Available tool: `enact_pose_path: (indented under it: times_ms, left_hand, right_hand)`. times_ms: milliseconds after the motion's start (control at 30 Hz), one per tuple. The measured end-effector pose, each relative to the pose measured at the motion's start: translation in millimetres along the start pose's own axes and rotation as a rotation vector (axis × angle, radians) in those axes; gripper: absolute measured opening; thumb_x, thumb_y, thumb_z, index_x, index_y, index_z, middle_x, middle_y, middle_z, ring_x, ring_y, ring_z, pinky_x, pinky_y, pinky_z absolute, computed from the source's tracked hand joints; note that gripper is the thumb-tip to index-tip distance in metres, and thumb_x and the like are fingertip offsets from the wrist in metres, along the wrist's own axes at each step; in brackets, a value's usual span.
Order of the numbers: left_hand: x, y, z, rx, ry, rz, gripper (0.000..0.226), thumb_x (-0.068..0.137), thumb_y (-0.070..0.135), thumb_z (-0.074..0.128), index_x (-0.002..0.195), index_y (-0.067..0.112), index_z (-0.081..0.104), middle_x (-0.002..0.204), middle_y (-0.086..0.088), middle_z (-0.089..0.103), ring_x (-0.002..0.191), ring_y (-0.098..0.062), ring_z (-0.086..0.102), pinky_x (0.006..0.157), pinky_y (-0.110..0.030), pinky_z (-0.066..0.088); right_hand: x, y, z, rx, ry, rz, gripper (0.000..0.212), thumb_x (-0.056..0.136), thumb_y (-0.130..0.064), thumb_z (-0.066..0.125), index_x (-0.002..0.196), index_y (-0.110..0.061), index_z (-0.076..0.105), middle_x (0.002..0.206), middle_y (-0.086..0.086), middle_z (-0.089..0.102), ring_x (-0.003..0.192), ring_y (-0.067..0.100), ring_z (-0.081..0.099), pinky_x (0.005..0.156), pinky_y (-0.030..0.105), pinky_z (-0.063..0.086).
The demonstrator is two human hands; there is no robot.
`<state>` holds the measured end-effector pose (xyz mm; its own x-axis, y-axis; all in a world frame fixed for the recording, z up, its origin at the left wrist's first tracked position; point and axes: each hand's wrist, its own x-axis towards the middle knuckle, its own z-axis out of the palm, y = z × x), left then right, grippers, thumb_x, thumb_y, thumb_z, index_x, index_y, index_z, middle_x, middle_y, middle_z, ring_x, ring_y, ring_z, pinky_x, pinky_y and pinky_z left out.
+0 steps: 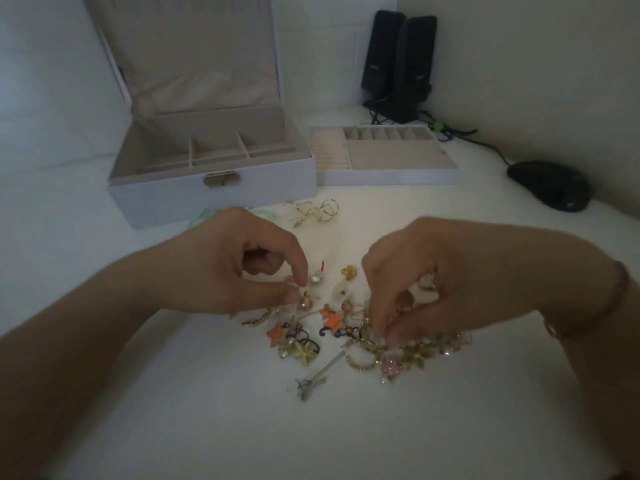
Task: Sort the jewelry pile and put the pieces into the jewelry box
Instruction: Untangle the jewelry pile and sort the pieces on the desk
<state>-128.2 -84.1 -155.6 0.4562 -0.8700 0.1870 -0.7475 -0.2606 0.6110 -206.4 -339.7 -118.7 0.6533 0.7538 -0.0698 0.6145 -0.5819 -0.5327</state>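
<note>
L hand [242,268], R hand [415,282] – pinching in jewelry pile [346,334] (box [211,192] open)

A white tabletop [214,410] fills the view under dim light, brightest near its middle. Pale walls [526,64] meet in a corner at 12 o'clock. Two black speakers [398,64] stand at 1 o'clock, their cables [450,133] trailing toward a black mouse [549,185] at 2 o'clock.

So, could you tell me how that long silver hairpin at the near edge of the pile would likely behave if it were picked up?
The silver hairpin looks thin and straight, so probably stiff and light. It lies apart from the jewelry pile, so it should lift without snagging. Its thicker decorated end may make it tip that way if pinched mid-shaft.
</note>
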Motion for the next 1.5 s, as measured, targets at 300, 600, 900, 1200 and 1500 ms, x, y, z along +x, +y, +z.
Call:
enact_pose_path:
  times_ms: [300, 600, 900, 1200, 1500]
  left_hand:
    - [0.0, 1.7, -1.9, 0.021, 0.058, 0.022, 0.018, 0.083, 0.041, 0.07, 0.087, 0.024, 0.072, 0.055, -0.003, 0.037, 0.048, -0.009, 0.03, 0.051, -0.015, 0.028]
    - [3.7, 12.9, 7.8, -0.05, 0.198, 0.042, 0.023, 0.086, 0.042, 0.067, 0.088, 0.02, 0.074, 0.054, -0.007, 0.047, 0.045, -0.016, 0.037, 0.05, -0.015, 0.03]
    - [10.4, 27.8, 26.3, -0.121, 0.196, 0.066, 0.004, 0.083, 0.046, 0.071, 0.081, 0.047, 0.067, 0.055, 0.009, 0.053, 0.044, -0.011, 0.041, 0.044, -0.024, 0.032]
    - [13.4, 25.6, 23.5, -0.246, 0.378, -0.075, 0.006, 0.079, 0.022, 0.081, 0.083, 0.021, 0.076, 0.067, 0.003, 0.074, 0.051, -0.012, 0.064, 0.052, -0.027, 0.055]
    - [22.0, 29.2, 14.0, -0.642, 0.528, -0.22, 0.02, 0.07, 0.017, 0.071, 0.085, 0.004, 0.068, 0.067, -0.009, 0.072, 0.054, -0.019, 0.068, 0.053, -0.024, 0.056]
  right_hand:
    - [11.5, -20.0, 23.5, -0.373, -0.102, 0.014, 0.022, 0.077, -0.056, 0.059, 0.087, -0.038, 0.067, 0.076, -0.02, 0.051, 0.081, 0.002, 0.05, 0.073, 0.027, 0.046]
    - [4.3, -9.9, 3.9, 0.012, 0.136, -0.007, 0.004, 0.08, -0.029, 0.07, 0.077, -0.031, 0.068, 0.061, -0.011, 0.051, 0.058, 0.01, 0.052, 0.06, 0.011, 0.04]
    - [19.4, -1.8, 7.2, 0.392, 0.356, 0.084, 0.007, 0.078, -0.023, 0.074, 0.073, -0.025, 0.069, 0.057, -0.014, 0.06, 0.05, 0.001, 0.049, 0.051, 0.01, 0.037]
    - [27.9, 1.1, 12.2, 0.5, 0.492, 0.211, 0.013, 0.083, -0.023, 0.061, 0.071, -0.026, 0.065, 0.054, 0.001, 0.055, 0.044, 0.01, 0.041, 0.043, 0.018, 0.034]
    - [36.7, 1.3, 20.2, 0.433, 0.755, 0.112, 0.006, 0.093, -0.007, 0.056, 0.089, -0.006, 0.06, 0.069, 0.009, 0.067, 0.061, 0.03, 0.066, 0.044, 0.036, 0.052]
